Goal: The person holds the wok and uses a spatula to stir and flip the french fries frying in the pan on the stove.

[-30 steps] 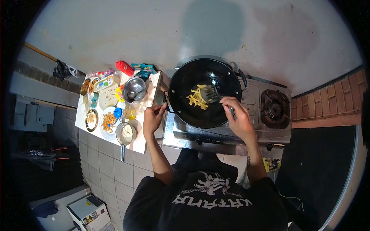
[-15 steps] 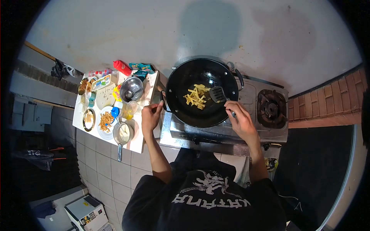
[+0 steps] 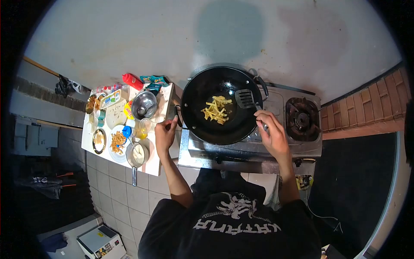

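Observation:
A large black wok (image 3: 207,131) sits on the stove, with a pile of yellow fries (image 3: 216,109) in its middle. My right hand (image 3: 272,131) is closed around the handle of a slotted black spatula (image 3: 245,99), whose head is inside the wok, to the right of the fries and apart from them. At the wok's left side handle (image 3: 179,117) is my left hand (image 3: 165,133), with thumb and forefinger close together at the handle's outer edge. Whether those fingers grip the handle is too small to tell.
Left of the stove (image 3: 241,154), a white table (image 3: 154,165) bears a metal bowl (image 3: 144,105), a plate of browned food (image 3: 117,142), a saucepan of pale mixture (image 3: 138,154) and a red bottle (image 3: 133,81). A bare burner (image 3: 302,119) is at the right.
The spatula has moved away from the fries toward the wok's upper right, and its head has turned. The fries now lie in a looser pile. My left hand stays by the wok handle.

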A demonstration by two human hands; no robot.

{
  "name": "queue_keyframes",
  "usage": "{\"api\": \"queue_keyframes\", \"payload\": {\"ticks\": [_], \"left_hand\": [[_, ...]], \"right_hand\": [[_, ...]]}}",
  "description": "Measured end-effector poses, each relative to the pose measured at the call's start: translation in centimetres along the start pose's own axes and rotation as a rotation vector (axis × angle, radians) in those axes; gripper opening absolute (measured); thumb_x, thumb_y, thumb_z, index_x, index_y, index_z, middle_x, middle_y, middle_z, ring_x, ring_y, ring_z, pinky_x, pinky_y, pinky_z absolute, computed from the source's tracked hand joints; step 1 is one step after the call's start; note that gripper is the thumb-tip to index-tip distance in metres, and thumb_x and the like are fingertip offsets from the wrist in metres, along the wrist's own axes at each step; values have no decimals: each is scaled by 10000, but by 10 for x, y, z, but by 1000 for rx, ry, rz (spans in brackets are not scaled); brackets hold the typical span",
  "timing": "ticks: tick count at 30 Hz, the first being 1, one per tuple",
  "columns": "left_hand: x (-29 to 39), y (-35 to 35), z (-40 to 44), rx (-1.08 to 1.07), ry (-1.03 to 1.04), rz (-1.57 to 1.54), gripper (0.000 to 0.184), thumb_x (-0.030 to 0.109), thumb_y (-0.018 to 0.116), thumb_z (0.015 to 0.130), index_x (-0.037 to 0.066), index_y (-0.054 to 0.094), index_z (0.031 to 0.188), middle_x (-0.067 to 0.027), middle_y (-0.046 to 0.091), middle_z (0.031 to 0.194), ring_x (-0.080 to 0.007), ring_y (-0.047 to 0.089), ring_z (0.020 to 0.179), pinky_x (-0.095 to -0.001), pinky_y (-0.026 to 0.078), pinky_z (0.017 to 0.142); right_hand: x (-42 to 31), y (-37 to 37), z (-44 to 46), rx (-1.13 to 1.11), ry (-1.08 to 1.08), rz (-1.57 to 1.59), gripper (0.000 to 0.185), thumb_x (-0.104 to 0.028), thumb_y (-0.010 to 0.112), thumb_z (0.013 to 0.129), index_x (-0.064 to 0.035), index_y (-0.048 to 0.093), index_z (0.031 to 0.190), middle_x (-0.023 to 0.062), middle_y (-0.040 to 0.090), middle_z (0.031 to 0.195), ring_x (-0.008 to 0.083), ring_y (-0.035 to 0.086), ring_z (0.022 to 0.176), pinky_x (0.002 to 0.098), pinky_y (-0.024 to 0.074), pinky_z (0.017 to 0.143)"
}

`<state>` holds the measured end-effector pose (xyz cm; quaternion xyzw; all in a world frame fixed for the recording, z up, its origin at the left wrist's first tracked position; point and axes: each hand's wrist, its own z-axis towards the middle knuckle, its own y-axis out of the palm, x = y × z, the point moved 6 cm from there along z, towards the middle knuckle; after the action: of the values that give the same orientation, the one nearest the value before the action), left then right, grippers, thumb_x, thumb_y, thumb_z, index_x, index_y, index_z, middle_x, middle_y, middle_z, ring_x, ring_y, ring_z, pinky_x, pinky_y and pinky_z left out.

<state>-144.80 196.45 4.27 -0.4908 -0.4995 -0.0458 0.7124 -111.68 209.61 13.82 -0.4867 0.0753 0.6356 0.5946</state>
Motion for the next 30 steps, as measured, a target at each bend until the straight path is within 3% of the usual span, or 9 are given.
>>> {"api": "queue_keyframes", "payload": {"ticks": [14,16,18,21,24,30], "left_hand": [[6,-4,-3,-4,17,40,420,343,683,904,-58,671,777,-134,544,538,-155,459,492,-340,387,505],[6,-3,-2,-25,12,44,451,362,667,921,-57,673,754,-57,489,526,-128,406,523,-334,351,506],[7,-2,-2,-16,17,42,439,355,675,912,-59,674,766,-92,521,532,-142,438,508,-336,374,508],[1,-1,-4,-14,-4,50,416,342,685,903,-57,682,785,-122,569,549,-152,484,501,-333,409,519],[1,-1,-2,-1,17,-25,398,329,690,902,-55,688,796,-123,576,558,-141,493,512,-327,419,528],[4,-2,-2,-15,34,-1,391,320,690,902,-59,688,805,-130,577,567,-151,499,518,-328,425,538]], "right_hand": [[15,27,25,-12,1,16,176,13,641,879,21,552,1031,158,621,1005,345,630,854,360,516,700],[19,29,32,15,-11,6,174,11,639,881,22,552,1031,155,621,1004,344,629,858,361,515,702],[28,34,38,38,-15,-4,172,9,638,883,23,552,1031,152,622,1002,343,628,861,361,515,704],[42,46,36,80,-54,-15,166,7,636,886,23,551,1027,148,623,974,302,630,774,347,503,650],[56,58,29,87,102,80,123,1,634,887,14,571,991,131,627,871,202,573,594,299,439,534],[48,67,18,117,198,251,102,39,616,879,14,576,970,130,647,887,228,658,779,299,486,636]]}}
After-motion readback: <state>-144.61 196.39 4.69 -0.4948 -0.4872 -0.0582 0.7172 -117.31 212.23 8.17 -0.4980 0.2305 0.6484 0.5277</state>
